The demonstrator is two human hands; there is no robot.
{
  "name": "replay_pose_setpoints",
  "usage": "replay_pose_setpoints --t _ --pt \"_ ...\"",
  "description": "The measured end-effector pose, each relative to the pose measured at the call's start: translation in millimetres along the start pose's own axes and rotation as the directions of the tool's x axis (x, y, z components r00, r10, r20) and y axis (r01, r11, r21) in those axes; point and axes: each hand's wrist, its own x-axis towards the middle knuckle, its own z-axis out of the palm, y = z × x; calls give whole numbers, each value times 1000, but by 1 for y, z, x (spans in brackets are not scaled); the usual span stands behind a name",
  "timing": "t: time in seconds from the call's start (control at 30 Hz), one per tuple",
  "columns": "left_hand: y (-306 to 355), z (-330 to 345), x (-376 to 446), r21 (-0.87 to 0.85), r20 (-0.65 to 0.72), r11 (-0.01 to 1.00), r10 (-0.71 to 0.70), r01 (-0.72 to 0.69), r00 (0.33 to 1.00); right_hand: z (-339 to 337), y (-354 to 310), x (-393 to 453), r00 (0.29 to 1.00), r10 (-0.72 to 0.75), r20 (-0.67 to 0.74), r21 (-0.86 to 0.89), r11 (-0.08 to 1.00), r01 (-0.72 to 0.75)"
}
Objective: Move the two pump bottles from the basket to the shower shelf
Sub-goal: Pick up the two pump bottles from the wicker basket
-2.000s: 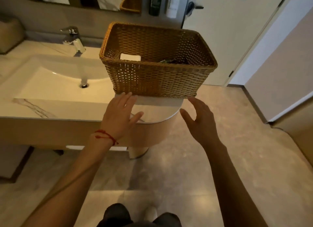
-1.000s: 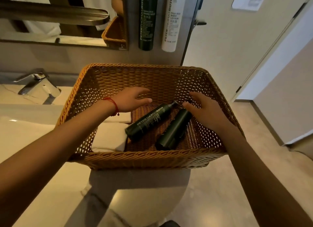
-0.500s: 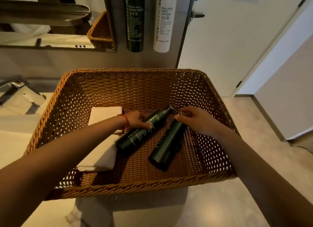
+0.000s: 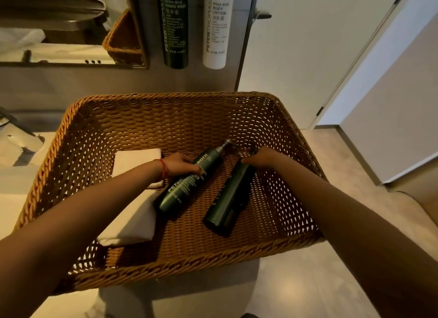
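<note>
Basket: rectangular, woven wicker, amber-brown, with an open weave and a thick braided rim. It is set on a pale worktop, and its near right corner overhangs the worktop's rounded end above the tiled floor. Bare woven floor is left open inside along the far wall and at the near right.

Left bottle: dark green cylinder with a smooth matt finish and pale lettering, laid flat on the basket floor, slanted, with its pump head pointing to the far right. Its base is pressed against the towel.

Right bottle: dark green cylinder, plain side up, laid flat beside the first and apart from it. Its base is near the front wall; its pump end is hidden under the right hand.

Towel: white, folded, soft, laid along the left of the basket floor and partly covered by the left forearm.

Left hand: closed over the upper body of the left bottle; a red cord is worn at the wrist.

Right hand: closed over the top end of the right bottle.

Wall bottles: one dark green and one white, both tall smooth cylinders, fixed upright above the basket's far edge, beside a mirror.
</note>
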Motion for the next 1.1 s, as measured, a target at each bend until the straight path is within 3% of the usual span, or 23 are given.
replay_pose_setpoints --t 0.13,0.23,0.5,0.7,0.93,1.1 --pt "-7 -4 -1 -89 57 996 7 -2 998 9 4 10 947 245 209 163 946 -281" --pt "-10 -6 0 -128 51 992 12 -5 999 19 8 15 923 281 262 205 919 -338" --pt "-8 -5 -1 -179 88 984 0 16 996 17 20 23 946 196 259 401 869 -290" --pt "-7 -9 -10 -220 93 976 12 9 996 5 6 17 954 95 286 401 892 -209" --pt "9 -27 -40 -262 45 962 88 -73 995 -27 -4 -6 991 -59 123 483 876 -8" --pt "34 -40 -67 -385 -47 909 153 -159 987 -45 -7 -43 984 -171 43 557 822 118"
